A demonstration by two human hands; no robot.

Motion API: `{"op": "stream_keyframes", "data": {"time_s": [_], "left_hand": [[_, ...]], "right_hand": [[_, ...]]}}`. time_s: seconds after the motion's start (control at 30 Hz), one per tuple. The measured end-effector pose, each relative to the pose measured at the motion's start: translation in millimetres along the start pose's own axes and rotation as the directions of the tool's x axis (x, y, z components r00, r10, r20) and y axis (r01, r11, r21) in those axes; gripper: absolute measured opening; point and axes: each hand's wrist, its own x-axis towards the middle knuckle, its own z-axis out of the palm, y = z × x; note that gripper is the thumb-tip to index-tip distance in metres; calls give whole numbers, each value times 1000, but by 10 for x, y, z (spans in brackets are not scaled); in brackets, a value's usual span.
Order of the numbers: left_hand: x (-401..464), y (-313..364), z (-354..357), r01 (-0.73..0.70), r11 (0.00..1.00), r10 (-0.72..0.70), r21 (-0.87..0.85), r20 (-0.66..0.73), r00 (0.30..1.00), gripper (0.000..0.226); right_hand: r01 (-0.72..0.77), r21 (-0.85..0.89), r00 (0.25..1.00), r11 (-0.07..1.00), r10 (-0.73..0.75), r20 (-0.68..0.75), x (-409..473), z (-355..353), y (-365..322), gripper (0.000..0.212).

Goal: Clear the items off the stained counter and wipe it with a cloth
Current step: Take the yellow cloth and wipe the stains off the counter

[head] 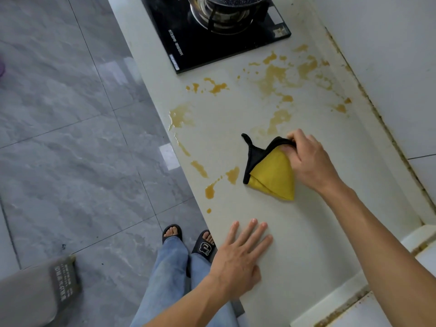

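Observation:
A white counter runs from the stove towards me, marked with brownish-yellow stains across its far half and along its front edge. A folded yellow cloth with a black border lies on the counter in the middle. My right hand grips the cloth's far corner and presses on it. My left hand rests flat on the counter nearer to me, fingers spread, holding nothing.
A black gas stove with a pot on the burner sits at the counter's far end. A white tiled wall with a grimy seam borders the right side. Grey tile floor lies left; my sandalled feet stand by the counter edge.

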Motion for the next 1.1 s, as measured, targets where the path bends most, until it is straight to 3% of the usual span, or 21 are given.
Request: {"op": "stream_keyframes", "data": {"time_s": [0.13,0.23,0.5,0.67,0.83,0.93,1.1], "left_hand": [[-6,3,11,2,1000,-2,-21,-5,1000,79],[-1,-11,35,-7,1000,7,-24,-15,1000,78],[16,-36,71,-27,995,28,-96,8,1000,78],[8,-36,64,-27,998,27,-49,-1,1000,78],[-6,-39,50,-14,1000,13,-26,-19,1000,78],[1,-44,49,-22,998,22,-54,6,1000,78],[-15,-30,32,-8,1000,8,4,-12,1000,79]], "right_hand": [[48,87,996,995,-42,-73,-117,-300,-120,10],[109,28,993,994,-108,-42,-141,-319,-197,13],[11,54,968,998,-25,251,181,289,-46,14],[-117,11,951,993,109,291,332,498,-12,43],[-174,-157,922,972,217,322,371,452,-15,74],[-88,-213,923,973,160,350,354,400,22,62],[12,30,973,999,-19,231,184,228,26,31]]}}
